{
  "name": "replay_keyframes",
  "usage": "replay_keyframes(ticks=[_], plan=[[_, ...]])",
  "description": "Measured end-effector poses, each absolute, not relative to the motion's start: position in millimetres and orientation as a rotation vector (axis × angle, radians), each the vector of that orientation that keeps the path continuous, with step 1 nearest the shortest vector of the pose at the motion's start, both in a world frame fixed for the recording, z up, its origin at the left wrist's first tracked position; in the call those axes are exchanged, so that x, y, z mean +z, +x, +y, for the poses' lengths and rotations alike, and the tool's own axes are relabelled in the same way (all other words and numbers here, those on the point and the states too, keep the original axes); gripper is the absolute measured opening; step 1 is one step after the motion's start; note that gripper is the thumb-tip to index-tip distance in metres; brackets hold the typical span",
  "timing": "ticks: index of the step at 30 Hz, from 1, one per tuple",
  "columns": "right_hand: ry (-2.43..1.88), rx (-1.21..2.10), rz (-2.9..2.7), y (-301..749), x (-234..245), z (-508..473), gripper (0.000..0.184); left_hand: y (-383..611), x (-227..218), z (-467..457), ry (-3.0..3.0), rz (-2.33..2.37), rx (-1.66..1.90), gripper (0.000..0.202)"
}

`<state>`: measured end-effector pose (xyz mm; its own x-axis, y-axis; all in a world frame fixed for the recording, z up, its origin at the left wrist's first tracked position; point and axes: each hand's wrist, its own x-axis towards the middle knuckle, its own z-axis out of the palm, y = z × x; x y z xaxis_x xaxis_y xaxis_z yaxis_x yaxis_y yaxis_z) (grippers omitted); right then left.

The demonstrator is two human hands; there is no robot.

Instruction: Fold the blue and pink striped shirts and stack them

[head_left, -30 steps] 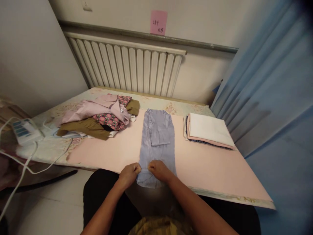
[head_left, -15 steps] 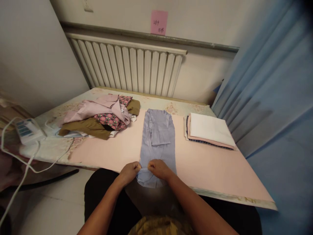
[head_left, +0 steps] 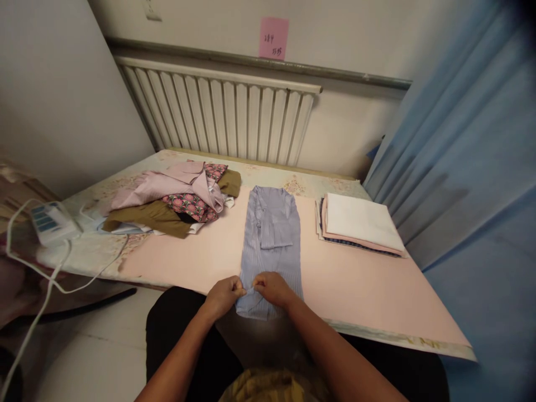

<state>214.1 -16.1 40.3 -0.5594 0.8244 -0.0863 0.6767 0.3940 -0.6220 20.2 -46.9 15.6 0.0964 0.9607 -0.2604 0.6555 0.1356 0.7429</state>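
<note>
A blue-grey striped shirt (head_left: 276, 259) lies lengthwise on the pink cloth, narrowed into a long strip with a sleeve folded across its upper part. Its lower end hangs over the table's front edge. My left hand (head_left: 226, 293) pinches the shirt's fabric at the left side near that end. Close beside it, my right hand (head_left: 273, 287) is closed on the same part of the shirt, knuckles up. A small flap of cloth is turned over between and below the hands. My fingertips partly hide the gripped fabric.
A heap of crumpled clothes (head_left: 171, 201) lies at the left, and a stack of folded garments (head_left: 362, 223) at the right. A white power strip (head_left: 54, 222) with cables sits on the table's left end. Behind stands a radiator (head_left: 226, 111); a blue curtain (head_left: 473, 184) hangs at right.
My left hand has shifted slightly right, closer to my right hand, with the pinched fabric. The right hand stays nearly in place.
</note>
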Motion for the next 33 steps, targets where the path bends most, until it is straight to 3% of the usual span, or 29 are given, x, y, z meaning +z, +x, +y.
replay_keyframes(ticks=[33], plan=[[-1.389,0.896,-2.416,214.2,41.7,-15.5,0.019,24.5,29.0,-49.5,1.666,1.671,0.39,0.012]])
